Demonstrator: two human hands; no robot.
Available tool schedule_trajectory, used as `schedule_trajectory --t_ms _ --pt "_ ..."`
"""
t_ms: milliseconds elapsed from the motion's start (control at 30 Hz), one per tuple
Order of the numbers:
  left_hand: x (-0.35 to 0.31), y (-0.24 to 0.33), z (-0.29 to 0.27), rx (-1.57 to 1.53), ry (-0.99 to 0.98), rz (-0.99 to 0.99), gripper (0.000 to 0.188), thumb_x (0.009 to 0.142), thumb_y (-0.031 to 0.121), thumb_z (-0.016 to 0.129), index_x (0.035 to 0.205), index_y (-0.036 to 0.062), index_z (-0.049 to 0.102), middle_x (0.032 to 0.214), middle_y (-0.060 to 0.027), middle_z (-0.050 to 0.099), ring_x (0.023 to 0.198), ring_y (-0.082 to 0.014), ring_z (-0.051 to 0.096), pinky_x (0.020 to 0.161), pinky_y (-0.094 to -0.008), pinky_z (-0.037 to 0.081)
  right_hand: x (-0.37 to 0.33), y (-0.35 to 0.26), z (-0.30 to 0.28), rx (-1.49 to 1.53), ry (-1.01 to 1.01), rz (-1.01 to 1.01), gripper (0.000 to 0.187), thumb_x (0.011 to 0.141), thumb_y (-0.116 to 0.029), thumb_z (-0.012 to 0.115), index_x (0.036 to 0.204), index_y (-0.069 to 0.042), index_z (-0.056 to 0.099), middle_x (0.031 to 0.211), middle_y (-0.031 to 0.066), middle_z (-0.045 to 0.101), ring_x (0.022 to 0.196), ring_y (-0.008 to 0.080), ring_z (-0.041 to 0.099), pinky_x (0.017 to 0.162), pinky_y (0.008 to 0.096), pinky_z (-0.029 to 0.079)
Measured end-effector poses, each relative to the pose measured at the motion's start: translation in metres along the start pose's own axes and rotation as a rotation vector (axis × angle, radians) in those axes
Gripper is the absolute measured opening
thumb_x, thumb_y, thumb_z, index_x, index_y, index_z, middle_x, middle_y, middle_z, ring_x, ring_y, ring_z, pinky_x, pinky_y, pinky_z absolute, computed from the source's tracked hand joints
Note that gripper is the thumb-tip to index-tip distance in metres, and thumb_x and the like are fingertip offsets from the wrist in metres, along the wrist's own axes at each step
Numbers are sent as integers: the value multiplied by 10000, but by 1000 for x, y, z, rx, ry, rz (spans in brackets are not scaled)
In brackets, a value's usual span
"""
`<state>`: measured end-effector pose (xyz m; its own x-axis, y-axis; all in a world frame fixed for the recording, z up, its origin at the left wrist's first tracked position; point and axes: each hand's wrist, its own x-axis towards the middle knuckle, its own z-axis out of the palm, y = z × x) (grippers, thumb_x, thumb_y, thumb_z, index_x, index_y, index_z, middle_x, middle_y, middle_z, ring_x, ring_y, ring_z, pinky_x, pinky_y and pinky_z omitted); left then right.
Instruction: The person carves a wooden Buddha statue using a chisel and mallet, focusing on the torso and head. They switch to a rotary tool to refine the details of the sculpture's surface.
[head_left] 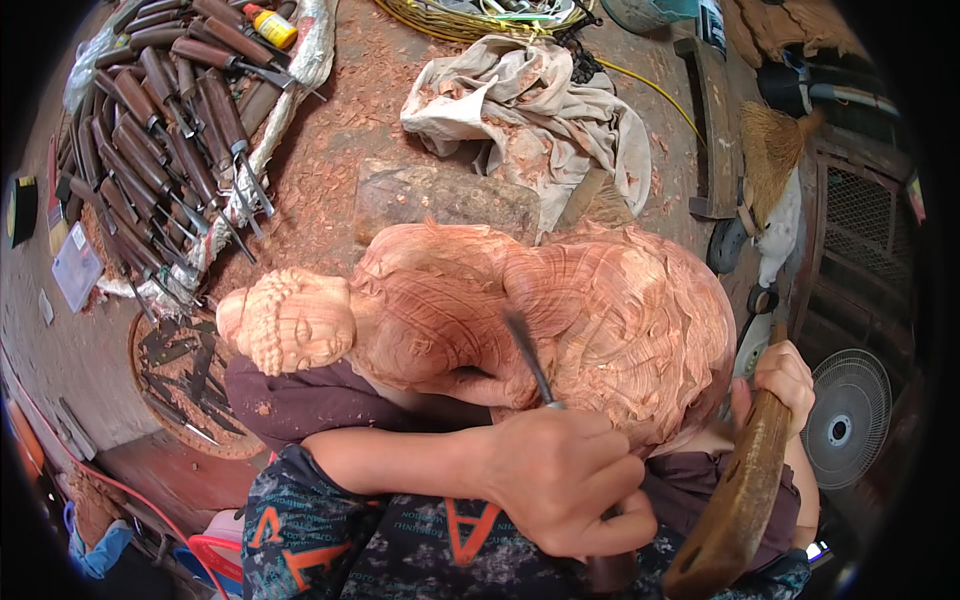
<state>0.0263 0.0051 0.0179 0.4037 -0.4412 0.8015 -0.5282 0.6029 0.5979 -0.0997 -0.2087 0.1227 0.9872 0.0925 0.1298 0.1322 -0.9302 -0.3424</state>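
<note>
A reddish wooden statue (440, 300) of a seated figure lies on its side across my lap, its paler curly-haired head (290, 322) toward the left. My left hand (565, 480) is wrapped round the handle of a carving chisel (530, 355). The dark blade points up and away over the statue's middle; whether its tip touches the wood I cannot tell. The handle's end shows below my fist. At the right, my right hand (785, 385) grips a worn wooden mallet (735, 500), which slants down toward me beside the statue's base.
Many wooden-handled chisels (150, 130) lie piled at the far left, near a small yellow bottle (270, 26). Beyond the statue are a wood block (445, 200) and a crumpled cloth (530, 100). A round tray (150, 395) holds dark blades. A fan (845, 420) stands at the right.
</note>
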Motion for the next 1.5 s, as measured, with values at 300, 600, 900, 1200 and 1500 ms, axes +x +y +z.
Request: schedule_trajectory --t_ms 300,600,900,1200,1500 --pt "-9 -9 5 119 54 -77 140 584 51 582 633 102 461 567 29 263 435 -102 312 380 -216 208 2 5 4 51 -7 -28 315 690 5 725 884 -30 479 610 73 485 486 207 461 453 313 351" --pt "-9 -16 4 107 51 -136 277 732 235 629 614 96 420 563 15 289 431 -118 347 382 -237 236 7 0 4 134 45 -28 308 706 0 715 884 -44 466 624 68 481 497 200 447 467 329 363" --pt "-7 -25 1 52 92 -118 274 714 269 627 635 105 423 567 7 307 441 -128 367 396 -248 255 7 -13 -14 -88 -99 -32 289 710 21 676 882 -45 454 640 67 468 494 201 438 452 334 361" --pt "-20 -22 -1 159 60 -100 200 654 222 591 645 116 422 578 6 305 480 -131 398 421 -258 300 19 -9 -6 16 -18 -86 260 699 78 630 870 -13 457 605 82 451 480 219 442 439 337 346" --pt "-14 -16 -11 113 149 -39 334 703 270 677 605 102 405 552 27 286 439 -116 338 389 -238 244 3 2 7 -92 -59 121 252 721 -4 679 841 -15 457 606 85 471 483 213 451 450 323 330"
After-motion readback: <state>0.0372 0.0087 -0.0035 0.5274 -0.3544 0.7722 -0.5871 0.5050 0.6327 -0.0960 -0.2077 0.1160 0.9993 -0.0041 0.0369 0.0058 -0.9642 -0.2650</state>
